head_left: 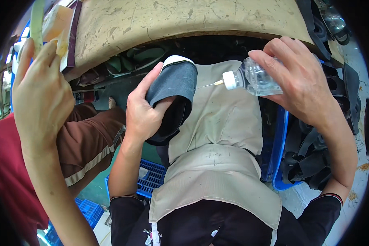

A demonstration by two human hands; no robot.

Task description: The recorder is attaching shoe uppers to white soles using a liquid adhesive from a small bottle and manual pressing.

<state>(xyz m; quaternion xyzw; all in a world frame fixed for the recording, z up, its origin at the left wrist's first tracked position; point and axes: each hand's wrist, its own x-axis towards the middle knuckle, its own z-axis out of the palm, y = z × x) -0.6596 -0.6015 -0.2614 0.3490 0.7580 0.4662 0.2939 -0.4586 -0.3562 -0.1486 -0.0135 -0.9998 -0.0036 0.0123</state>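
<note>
Lying in left grip (142, 115): dark fabric piece (174, 82), needle (208, 85) at right edge.

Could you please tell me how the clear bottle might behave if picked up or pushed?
The clear bottle looks thin-walled and creased, so it would probably give under a squeeze. Its rounded body might roll if laid down. The thin needle on its white cap could bend if pushed.

Our left hand (141, 117) grips at ten o'clock, fingers (149, 82) pointing up. Our right hand (297, 84) curls at two, elbow (338, 183) bent at four.
</note>
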